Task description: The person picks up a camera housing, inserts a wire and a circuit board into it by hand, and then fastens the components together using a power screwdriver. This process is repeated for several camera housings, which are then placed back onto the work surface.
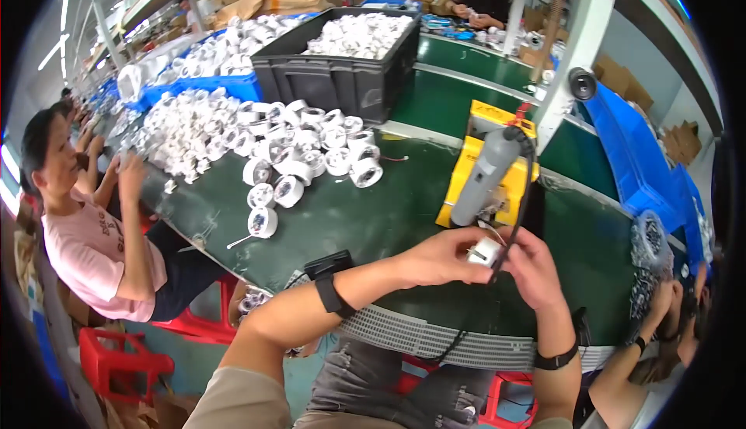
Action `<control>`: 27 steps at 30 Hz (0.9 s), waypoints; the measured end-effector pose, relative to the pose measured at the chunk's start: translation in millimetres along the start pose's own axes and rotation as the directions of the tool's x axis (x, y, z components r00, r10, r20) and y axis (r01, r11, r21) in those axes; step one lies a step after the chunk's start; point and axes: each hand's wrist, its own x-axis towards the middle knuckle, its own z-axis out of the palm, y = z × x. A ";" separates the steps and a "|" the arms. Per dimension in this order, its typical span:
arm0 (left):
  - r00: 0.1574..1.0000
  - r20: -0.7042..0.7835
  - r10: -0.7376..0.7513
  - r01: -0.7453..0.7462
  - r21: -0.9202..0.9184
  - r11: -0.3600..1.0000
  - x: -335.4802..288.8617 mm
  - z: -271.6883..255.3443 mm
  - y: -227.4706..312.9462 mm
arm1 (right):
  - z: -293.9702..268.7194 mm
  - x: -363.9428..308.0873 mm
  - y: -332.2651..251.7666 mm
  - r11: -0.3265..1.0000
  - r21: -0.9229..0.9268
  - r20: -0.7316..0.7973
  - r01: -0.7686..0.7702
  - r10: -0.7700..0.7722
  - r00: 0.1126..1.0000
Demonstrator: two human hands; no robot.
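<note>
My left hand [441, 259] is closed round a small white plastic part [485, 252] with a dark slot in its side, held above the green work surface. My right hand [536, 270] pinches the same part from the right, its fingertips partly hidden behind a black cable. Just beyond my hands, a grey cylindrical power tool [488, 176] with that black cable leans in a yellow stand [458, 188]. To the left lie several round white housings [289, 190] with wires and circuitry inside, and the nearest one [263, 222] trails a short white wire.
A black crate [334, 79] full of white parts stands at the back, beside a blue tray [241, 85] and a heap of small white pieces [183, 130]. A white post [571, 64] rises at the right. A co-worker [97, 227] sits left; another person's hands [660, 301] work at the right.
</note>
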 end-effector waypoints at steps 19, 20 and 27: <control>0.969 -0.205 -0.138 0.086 -0.240 0.967 -7.0 14.0 -1.4 | -0.9 -0.7 -12.6 0.784 -0.447 0.308 0.430 -0.316 0.897; 0.971 -0.196 -0.136 0.086 -0.244 0.966 -6.6 15.0 -1.1 | 3.6 -2.9 -10.2 0.706 -0.525 0.320 0.475 -0.353 0.879; 0.969 -0.199 -0.144 0.114 -0.157 0.981 -5.1 11.8 -3.3 | 21.2 -8.0 -5.6 0.340 -0.728 0.381 0.595 -0.520 0.764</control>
